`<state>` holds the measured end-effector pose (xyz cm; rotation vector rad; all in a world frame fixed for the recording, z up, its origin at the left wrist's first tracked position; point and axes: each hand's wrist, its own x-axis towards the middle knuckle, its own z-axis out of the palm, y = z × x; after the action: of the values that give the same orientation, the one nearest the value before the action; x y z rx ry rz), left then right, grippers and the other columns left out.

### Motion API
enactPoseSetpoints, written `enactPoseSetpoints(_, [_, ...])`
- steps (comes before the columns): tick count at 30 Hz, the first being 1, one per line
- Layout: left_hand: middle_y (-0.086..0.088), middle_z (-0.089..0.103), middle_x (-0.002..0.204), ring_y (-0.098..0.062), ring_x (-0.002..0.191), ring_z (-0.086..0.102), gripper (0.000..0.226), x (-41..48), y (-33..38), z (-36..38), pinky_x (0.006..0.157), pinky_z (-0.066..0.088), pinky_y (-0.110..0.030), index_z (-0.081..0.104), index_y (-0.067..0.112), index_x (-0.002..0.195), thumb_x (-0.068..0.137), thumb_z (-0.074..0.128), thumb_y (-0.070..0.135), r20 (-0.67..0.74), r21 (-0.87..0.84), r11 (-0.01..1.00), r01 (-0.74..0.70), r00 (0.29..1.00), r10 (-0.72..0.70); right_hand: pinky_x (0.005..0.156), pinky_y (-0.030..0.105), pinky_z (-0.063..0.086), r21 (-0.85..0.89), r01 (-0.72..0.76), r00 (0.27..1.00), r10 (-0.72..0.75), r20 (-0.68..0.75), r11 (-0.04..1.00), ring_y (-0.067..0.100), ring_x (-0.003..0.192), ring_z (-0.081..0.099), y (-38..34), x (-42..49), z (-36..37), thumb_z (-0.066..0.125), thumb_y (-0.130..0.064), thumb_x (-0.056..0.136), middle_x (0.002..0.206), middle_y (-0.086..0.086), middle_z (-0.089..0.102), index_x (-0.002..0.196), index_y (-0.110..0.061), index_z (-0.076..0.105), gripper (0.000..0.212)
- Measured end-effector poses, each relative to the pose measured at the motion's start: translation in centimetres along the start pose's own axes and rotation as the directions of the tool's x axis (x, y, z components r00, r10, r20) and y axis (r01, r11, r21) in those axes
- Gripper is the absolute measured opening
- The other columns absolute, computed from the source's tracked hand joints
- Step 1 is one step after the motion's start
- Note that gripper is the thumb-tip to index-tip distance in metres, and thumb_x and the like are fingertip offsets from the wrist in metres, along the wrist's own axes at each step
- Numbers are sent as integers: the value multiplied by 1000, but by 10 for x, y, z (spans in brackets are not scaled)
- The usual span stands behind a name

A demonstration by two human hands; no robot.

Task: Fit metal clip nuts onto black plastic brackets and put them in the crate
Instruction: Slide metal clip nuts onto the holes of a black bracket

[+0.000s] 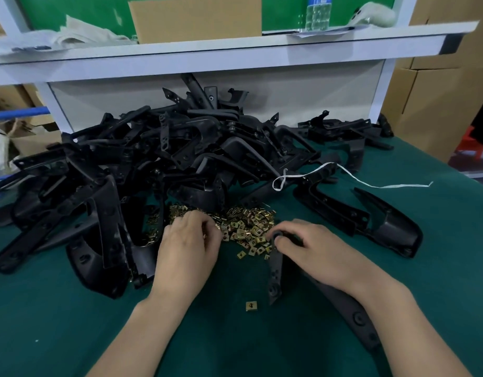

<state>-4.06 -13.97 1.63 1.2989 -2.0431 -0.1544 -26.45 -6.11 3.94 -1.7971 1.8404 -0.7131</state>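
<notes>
Brass-coloured clip nuts (243,229) lie in a loose heap just beyond both hands, and the fingers (205,221) of the left hand (188,240) curl down into its left edge, apparently picking one out; whether a nut is already pinched there cannot be told. The right hand (311,246) has its fingers closed around the far end of a black plastic bracket (275,270), which runs back under the wrist along the green surface (71,322); pinning it flat likely steadies it for a nut to be pushed on. One stray nut (251,305) sits alone, near, between the forearms. Farther out, a large pile of brackets (142,159) covers the left and far surface, close enough to reach. No crate is in view. No readable writing shows; the bottle (317,12) label on the far shelf is too blurred.
</notes>
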Motion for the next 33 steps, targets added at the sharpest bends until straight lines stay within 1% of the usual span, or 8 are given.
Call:
enactPoseSetpoints(4, [6, 63, 74, -11, 72, 57, 23, -8, 5, 1, 66, 49, -41, 49, 27, 87, 98, 32, 38, 32, -285, 957, 58, 998, -52, 92, 32, 47, -99, -37, 998, 31, -58, 994, 9, 103, 57, -6, -3, 2, 34, -50, 104, 110, -16, 51, 138, -44, 51, 39])
enactPoseSetpoints(8, [12, 67, 78, -10, 67, 63, 25, -15, 11, 6, 60, 46, -19, 49, 36, 87, 101, 35, 51, 70, -452, 890, 62, 997, -34, 98, 31, 42, -158, -82, 993, 68, -94, 984, 15, 119, 52, -14, 0, 6, 26, -40, 108, 127, -12, 49, 141, -35, 47, 40])
enactPoseSetpoints(13, [17, 68, 80, -6, 70, 64, 18, -14, 10, 10, 63, 45, -14, 52, 42, 88, 95, 43, 55, 112, -468, 879, 91, 993, -42, 95, 29, 44, -90, -17, 991, 5, -132, 996, 4, 109, 53, -20, 2, 13, 32, -38, 106, 119, -21, 55, 120, -36, 59, 30])
enactPoseSetpoints(18, [27, 66, 83, 1, 77, 63, 5, -11, 3, 8, 64, 43, -7, 58, 40, 94, 97, 56, 42, 152, -453, 878, 152, 984, -92, 94, 34, 47, -88, 34, 991, -45, -126, 996, 3, 108, 57, -18, 1, 22, 35, -39, 106, 120, -23, 60, 118, -36, 61, 29])
enactPoseSetpoints(21, [25, 66, 83, 0, 79, 63, 9, -10, 4, 5, 66, 45, -10, 62, 42, 93, 92, 59, 50, 160, -479, 865, 150, 984, -82, 95, 33, 48, -67, 58, 985, -68, -158, 996, 0, 109, 57, -18, 1, 25, 35, -46, 106, 121, -26, 61, 120, -42, 59, 29])
enactPoseSetpoints(25, [26, 68, 83, 7, 79, 63, 17, -14, 15, 2, 67, 42, -5, 66, 47, 96, 90, 52, 56, 173, -569, 817, 99, 985, 1, 92, 36, 51, -40, 134, 980, -139, -144, 990, 0, 107, 59, -21, -1, 28, 38, -63, 100, 118, -26, 62, 124, -48, 53, 32])
enactPoseSetpoints(30, [15, 71, 82, -4, 78, 66, 13, -18, 20, 7, 67, 48, -11, 65, 43, 100, 98, 52, 42, 218, -645, 755, 116, 975, 36, 89, 37, 52, -10, 160, 975, -159, -157, 987, -1, 105, 59, -20, 2, 31, 46, -63, 96, 114, -26, 63, 120, -45, 59, 32])
enactPoseSetpoints(33, [10, 72, 83, -8, 74, 67, 12, -19, 23, 7, 66, 48, -13, 62, 42, 97, 98, 50, 44, 231, -677, 724, 131, 972, 39, 87, 36, 53, 68, 170, 976, -158, -150, 983, 0, 102, 61, -18, 3, 31, 52, -56, 98, 107, -24, 65, 115, -43, 64, 25])
